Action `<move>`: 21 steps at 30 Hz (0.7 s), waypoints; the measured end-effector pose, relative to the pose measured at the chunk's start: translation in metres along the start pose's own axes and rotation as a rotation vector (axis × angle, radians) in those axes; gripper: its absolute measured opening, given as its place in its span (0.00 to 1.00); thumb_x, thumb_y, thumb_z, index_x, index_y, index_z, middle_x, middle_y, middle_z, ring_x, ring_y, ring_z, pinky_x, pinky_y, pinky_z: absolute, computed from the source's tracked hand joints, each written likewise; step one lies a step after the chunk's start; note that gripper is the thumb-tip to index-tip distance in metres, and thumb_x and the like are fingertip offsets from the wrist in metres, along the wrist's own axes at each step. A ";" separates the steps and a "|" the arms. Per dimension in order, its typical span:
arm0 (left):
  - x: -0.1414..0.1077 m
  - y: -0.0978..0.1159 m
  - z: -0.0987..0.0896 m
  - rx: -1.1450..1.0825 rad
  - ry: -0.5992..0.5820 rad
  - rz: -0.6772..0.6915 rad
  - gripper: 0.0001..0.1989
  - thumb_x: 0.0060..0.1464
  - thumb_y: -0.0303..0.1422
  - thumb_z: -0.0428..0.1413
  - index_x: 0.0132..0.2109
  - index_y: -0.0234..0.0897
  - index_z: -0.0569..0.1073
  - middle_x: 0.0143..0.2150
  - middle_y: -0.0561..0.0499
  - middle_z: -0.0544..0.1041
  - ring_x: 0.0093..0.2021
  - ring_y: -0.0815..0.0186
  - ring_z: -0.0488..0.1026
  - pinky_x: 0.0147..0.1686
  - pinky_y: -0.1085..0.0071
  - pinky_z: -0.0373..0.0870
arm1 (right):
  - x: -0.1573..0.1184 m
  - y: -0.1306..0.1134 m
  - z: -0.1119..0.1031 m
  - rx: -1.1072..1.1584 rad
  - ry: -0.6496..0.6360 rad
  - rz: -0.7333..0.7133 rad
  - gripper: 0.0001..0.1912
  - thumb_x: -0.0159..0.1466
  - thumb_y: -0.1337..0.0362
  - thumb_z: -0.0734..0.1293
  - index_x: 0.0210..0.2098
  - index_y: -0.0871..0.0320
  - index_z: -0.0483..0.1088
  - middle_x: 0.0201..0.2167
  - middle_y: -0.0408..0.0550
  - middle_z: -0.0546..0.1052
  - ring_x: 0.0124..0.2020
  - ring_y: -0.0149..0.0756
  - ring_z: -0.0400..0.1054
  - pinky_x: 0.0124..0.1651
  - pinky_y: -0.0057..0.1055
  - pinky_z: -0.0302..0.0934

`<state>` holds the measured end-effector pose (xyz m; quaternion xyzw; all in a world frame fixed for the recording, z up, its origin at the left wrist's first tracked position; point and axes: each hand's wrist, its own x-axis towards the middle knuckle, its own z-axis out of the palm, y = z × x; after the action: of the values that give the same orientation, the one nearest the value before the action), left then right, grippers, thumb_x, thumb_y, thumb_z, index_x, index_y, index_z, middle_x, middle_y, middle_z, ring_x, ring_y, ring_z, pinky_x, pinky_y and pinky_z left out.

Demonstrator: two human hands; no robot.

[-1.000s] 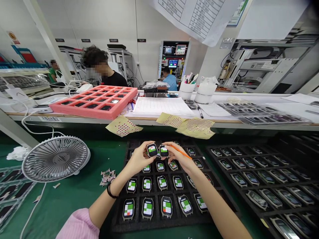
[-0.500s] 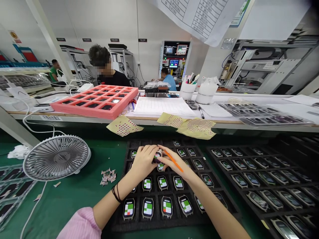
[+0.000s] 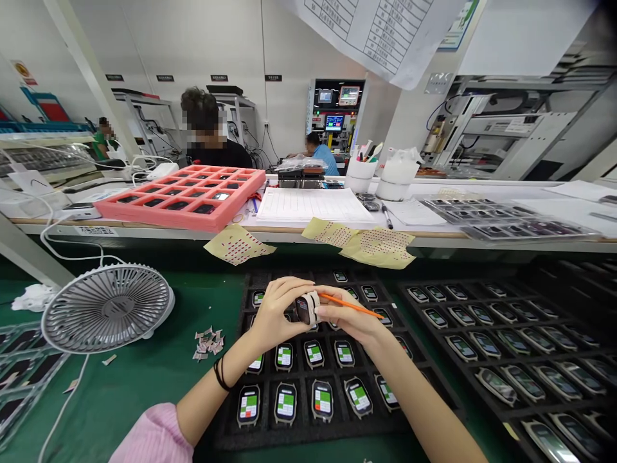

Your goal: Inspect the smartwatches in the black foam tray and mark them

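Note:
My left hand (image 3: 278,307) grips a smartwatch body (image 3: 305,308) by its edges, turned on its side above a black foam tray (image 3: 289,437). In my right hand (image 3: 354,323) is a thin orange stick-like tool (image 3: 351,305); its exact kind cannot be made out. The right fingertips touch the watch's pale side, and the tool's near end meets it there. Below the hands, the tray's pockets hold several watches (image 3: 322,399) with lit green and white screens. My forearms cover some of them.
A second black tray of watches (image 3: 463,348) lies to the right. On the left are a grey fan (image 3: 108,308) and a pile of small strips (image 3: 209,343). A shelf ahead carries a pink foam tray (image 3: 164,218) and papers (image 3: 313,204). Co-workers sit beyond.
The watch has turned so that its pale side faces the right hand. The orange tool has swung from steep to nearly level, and the right hand has shifted slightly right.

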<state>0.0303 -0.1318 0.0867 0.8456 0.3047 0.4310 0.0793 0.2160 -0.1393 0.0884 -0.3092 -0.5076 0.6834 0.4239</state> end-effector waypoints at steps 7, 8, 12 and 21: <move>0.000 0.002 -0.001 -0.039 0.016 0.044 0.22 0.47 0.34 0.63 0.51 0.41 0.73 0.49 0.45 0.78 0.51 0.55 0.71 0.51 0.58 0.64 | -0.003 -0.005 0.001 -0.050 -0.007 -0.048 0.18 0.48 0.63 0.76 0.40 0.54 0.76 0.34 0.46 0.78 0.38 0.38 0.73 0.43 0.35 0.65; 0.000 0.003 -0.001 -0.047 0.017 0.044 0.21 0.47 0.34 0.63 0.51 0.40 0.73 0.49 0.45 0.78 0.50 0.55 0.71 0.52 0.58 0.64 | -0.004 -0.007 0.003 -0.051 -0.010 -0.041 0.18 0.48 0.63 0.76 0.40 0.54 0.76 0.34 0.46 0.78 0.37 0.38 0.73 0.43 0.34 0.65; -0.001 0.003 0.001 -0.066 -0.009 0.034 0.21 0.48 0.36 0.62 0.50 0.41 0.73 0.49 0.45 0.78 0.51 0.55 0.71 0.52 0.57 0.63 | -0.008 -0.012 0.010 -0.060 -0.035 -0.006 0.22 0.48 0.65 0.76 0.44 0.54 0.74 0.34 0.44 0.77 0.37 0.36 0.72 0.42 0.33 0.65; -0.004 0.000 0.007 -0.108 0.007 0.073 0.20 0.48 0.34 0.62 0.50 0.40 0.73 0.47 0.45 0.79 0.50 0.55 0.72 0.51 0.58 0.65 | -0.011 -0.012 0.017 -0.085 0.011 -0.010 0.22 0.46 0.65 0.76 0.41 0.55 0.75 0.34 0.44 0.77 0.38 0.39 0.72 0.44 0.36 0.65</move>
<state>0.0344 -0.1330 0.0797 0.8491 0.2500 0.4525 0.1081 0.2098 -0.1550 0.1044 -0.3279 -0.5356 0.6573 0.4166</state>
